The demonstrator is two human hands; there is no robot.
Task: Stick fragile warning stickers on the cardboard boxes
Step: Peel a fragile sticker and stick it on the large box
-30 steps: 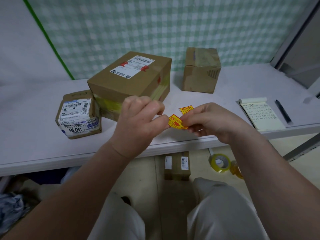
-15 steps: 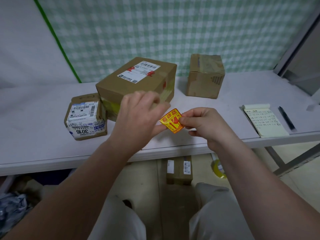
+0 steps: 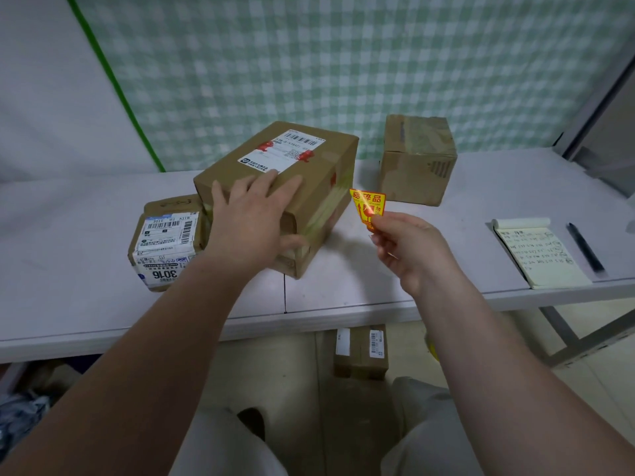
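A yellow and red fragile sticker (image 3: 367, 205) is pinched by its lower corner in my right hand (image 3: 410, 249), held up above the table to the right of the large cardboard box (image 3: 319, 173). My left hand (image 3: 251, 218) lies on the near corner of that large box, fingers spread over its top and its thumb down the front face. A small box (image 3: 165, 245) covered in white labels sits to the left of it. A third, medium box (image 3: 417, 159) stands at the back right.
A notepad (image 3: 539, 255) and a black pen (image 3: 584, 249) lie on the white table (image 3: 360, 280) at the right. Under the table a small box (image 3: 360, 352) stands on the floor. A green checked curtain hangs behind.
My left hand let go of the sticker and moved left onto the large box. My right hand kept the peeled sticker and lifted it slightly to the right.
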